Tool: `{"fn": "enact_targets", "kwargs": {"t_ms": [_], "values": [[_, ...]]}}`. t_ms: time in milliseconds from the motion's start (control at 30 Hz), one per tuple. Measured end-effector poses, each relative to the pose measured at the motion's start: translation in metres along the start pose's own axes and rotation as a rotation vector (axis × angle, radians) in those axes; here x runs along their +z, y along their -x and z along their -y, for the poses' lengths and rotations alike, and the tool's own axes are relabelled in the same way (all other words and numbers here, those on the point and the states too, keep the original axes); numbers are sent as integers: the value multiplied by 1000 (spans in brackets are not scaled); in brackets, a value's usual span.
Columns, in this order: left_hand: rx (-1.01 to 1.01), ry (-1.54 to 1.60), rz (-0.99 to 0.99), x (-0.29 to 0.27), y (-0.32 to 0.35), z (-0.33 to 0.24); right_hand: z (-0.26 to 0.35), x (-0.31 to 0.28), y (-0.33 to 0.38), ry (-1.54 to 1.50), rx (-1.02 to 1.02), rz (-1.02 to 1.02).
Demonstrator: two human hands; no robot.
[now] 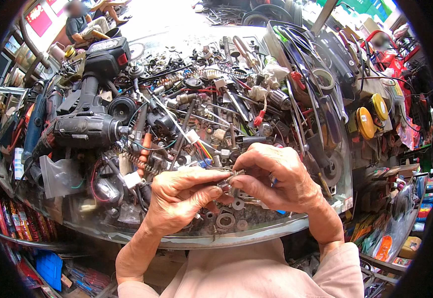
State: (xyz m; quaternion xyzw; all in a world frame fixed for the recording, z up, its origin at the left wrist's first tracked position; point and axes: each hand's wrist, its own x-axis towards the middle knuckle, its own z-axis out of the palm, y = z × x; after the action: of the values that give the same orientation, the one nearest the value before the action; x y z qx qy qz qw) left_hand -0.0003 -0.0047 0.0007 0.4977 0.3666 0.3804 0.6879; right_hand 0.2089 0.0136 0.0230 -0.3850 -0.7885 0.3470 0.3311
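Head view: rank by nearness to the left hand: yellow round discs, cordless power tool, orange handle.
1. Orange handle: just up-left of the left hand.
2. Cordless power tool: farther left.
3. Yellow round discs: far right.

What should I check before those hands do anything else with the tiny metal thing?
1. Left hand pinching the small metal piece: ok.
2. Right hand pinching it too: ok.
3. One piece, or two pushed together: cannot tell, fingers cover part of it.
4. Loose bits well away from the hands: not ok, a big washer lies between the forearms, with clutter all around.
5. Power tool apart from both hands: ok, it lies off to the left.
6. Power tool switched off: cannot tell.
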Motion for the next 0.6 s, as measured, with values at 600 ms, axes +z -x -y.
{"fn": "enact_targets", "kwargs": {"t_ms": [600], "values": [[108,-108,21,3,0,2,-11,4,4,75,1,46]]}}
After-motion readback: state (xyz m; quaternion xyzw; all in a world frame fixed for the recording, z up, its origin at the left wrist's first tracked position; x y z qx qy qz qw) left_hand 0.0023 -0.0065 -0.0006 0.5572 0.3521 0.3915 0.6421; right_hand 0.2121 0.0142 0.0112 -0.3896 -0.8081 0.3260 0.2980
